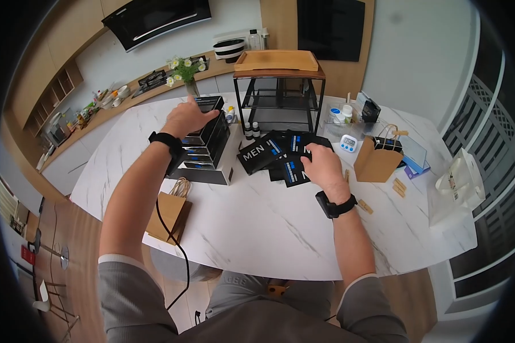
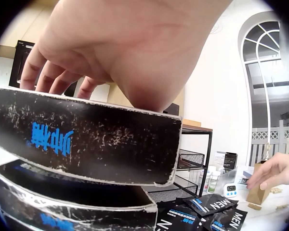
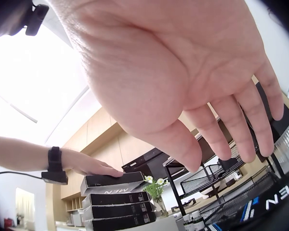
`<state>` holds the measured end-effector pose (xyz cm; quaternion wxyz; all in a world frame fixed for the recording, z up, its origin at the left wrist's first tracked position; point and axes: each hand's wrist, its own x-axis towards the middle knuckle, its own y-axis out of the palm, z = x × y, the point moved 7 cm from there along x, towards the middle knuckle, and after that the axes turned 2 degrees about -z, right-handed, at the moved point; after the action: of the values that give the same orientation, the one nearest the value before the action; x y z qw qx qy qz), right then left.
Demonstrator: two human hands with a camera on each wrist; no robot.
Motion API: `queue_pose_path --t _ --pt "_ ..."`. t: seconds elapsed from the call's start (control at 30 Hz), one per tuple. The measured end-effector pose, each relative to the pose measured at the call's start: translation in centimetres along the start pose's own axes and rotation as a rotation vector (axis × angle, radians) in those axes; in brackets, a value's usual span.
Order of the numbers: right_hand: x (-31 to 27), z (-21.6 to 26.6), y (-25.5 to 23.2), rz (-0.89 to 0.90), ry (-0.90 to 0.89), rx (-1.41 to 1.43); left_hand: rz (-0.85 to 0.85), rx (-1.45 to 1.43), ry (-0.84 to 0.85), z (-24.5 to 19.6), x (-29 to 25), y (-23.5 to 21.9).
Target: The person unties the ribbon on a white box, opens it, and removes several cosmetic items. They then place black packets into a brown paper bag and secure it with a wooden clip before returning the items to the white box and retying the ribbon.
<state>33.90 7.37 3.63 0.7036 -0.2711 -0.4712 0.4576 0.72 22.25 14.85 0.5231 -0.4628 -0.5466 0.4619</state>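
My left hand [image 1: 189, 118] rests on top of a stack of black boxes, its thumb stretched out to the right. In the left wrist view the fingers reach over the top box [image 2: 101, 139], which has blue characters on its worn side; it sits a little askew over the box below [image 2: 86, 207]. A white box [image 1: 220, 171] forms the base of the stack. My right hand [image 1: 326, 167] hovers at the right side of a spread of black packets [image 1: 257, 153] marked MEN, fingers loosely bent. Nothing shows in its palm in the right wrist view.
Behind the packets stands a black rack [image 1: 277, 97] with a wooden tray [image 1: 277, 60] on it. A white timer [image 1: 348, 143] and a brown paper bag [image 1: 377, 163] stand to the right. Another paper bag [image 1: 169, 214] lies front left. A flower vase [image 1: 192, 87] stands behind the boxes.
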Motion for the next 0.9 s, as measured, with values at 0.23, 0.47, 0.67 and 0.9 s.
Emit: queue_pose_path --t 0.23,0.47,0.67,0.9 --pt "0.0 0.0 0.3 0.003 -0.008 0.016 0.063 0.012 -0.005 -0.1 1.0 2.4" --pt "-0.5 1.7 -1.4 -0.278 -0.136 0.035 -0.541 -0.136 0.533 -7.9 -9.3 -2.4" --pt "-4.3 5.9 -8.8 -0.576 -0.258 0.060 -0.084 -0.337 0.878 -15.6 -20.1 4.5" --pt "-1.9 -6.8 -13.7 -0.554 -0.119 -0.194 0.247 -0.251 0.978 -19.5 -21.2 12.1"
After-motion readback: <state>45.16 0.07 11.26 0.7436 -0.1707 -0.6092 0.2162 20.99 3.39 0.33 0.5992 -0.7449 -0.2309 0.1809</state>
